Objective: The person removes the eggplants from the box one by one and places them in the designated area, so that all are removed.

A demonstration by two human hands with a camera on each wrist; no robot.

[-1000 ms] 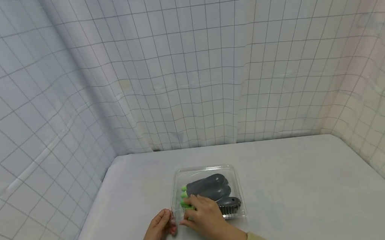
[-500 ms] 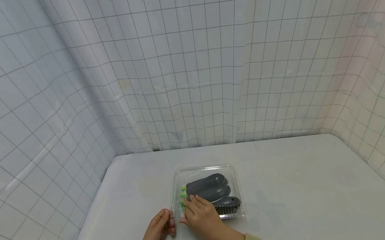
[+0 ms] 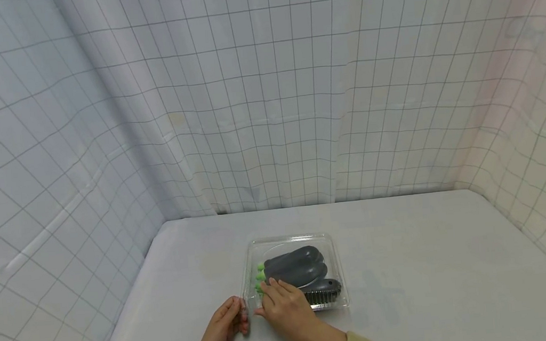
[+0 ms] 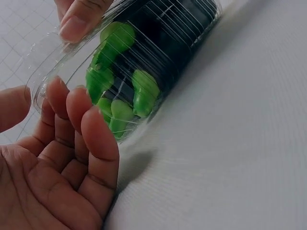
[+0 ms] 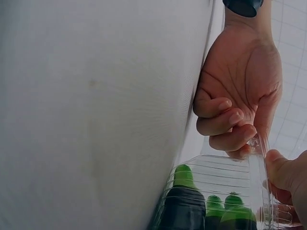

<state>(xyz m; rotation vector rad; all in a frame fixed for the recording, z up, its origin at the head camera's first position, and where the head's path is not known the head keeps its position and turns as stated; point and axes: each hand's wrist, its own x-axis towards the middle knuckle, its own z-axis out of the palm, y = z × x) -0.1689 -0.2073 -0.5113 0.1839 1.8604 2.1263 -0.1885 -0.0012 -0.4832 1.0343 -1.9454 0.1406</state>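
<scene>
A clear plastic box (image 3: 335, 256) holds several dark eggplants (image 3: 295, 266) with green stem ends, lying side by side. My left hand (image 3: 226, 320) is at its near left corner. In the right wrist view, the thumb and forefinger of the left hand (image 5: 242, 91) pinch the corner of the rim. My right hand (image 3: 288, 308) reaches across the near side, covering part of the closest eggplant. Its thumb (image 5: 280, 167) presses the rim from outside, while its fingers lie over the box beside the stems (image 4: 117, 36).
The box stands on a white-covered table (image 3: 419, 255). White cloth with a dark grid (image 3: 268, 112) hangs behind the table and along both sides. A dark band (image 5: 243, 5) circles the left wrist.
The right hand's fingers have drawn closer together and settled flatter over the stem ends, its thumb staying by the rim. The left hand and the box have hardly moved.
</scene>
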